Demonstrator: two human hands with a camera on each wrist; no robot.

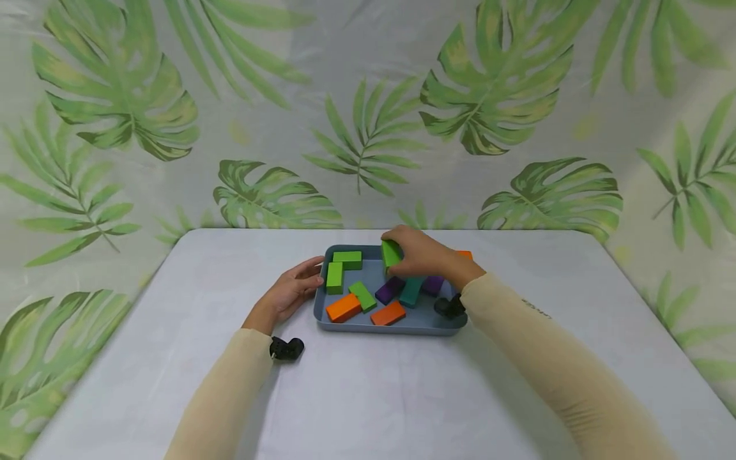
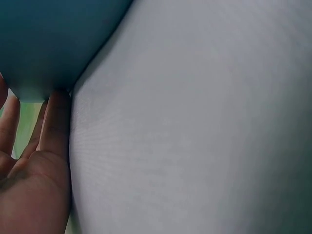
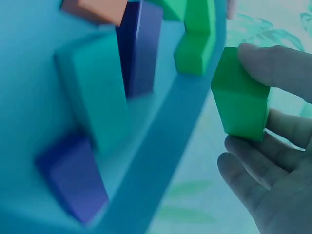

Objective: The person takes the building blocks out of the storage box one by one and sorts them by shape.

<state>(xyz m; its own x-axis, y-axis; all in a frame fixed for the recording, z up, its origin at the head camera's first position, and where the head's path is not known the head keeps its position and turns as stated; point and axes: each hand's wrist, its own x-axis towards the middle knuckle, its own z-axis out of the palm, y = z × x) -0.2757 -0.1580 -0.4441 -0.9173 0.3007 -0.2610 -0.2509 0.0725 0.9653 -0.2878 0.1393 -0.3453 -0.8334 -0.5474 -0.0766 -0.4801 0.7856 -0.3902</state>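
Observation:
A green block (image 1: 391,256) is pinched between the thumb and fingers of my right hand (image 1: 425,252), raised over the back of the blue-grey tray (image 1: 391,330). The right wrist view shows this green block (image 3: 241,102) with the thumb on one end and fingers at the other. My left hand (image 1: 291,291) lies at the tray's left side. Its fingers, fairly straight in the left wrist view, rest against the tray's outer wall (image 2: 53,48). Two green blocks, one lengthwise (image 1: 335,278) and one crosswise (image 1: 347,259), form a corner at the tray's back left.
Toward the tray's front lie an orange block (image 1: 343,308), a leaning green block (image 1: 363,296) and another orange block (image 1: 388,314). A teal block (image 1: 411,292) sits between two purple blocks (image 1: 389,290). Another orange block (image 1: 464,255) shows behind my right wrist. White cloth (image 1: 356,396) covers the table.

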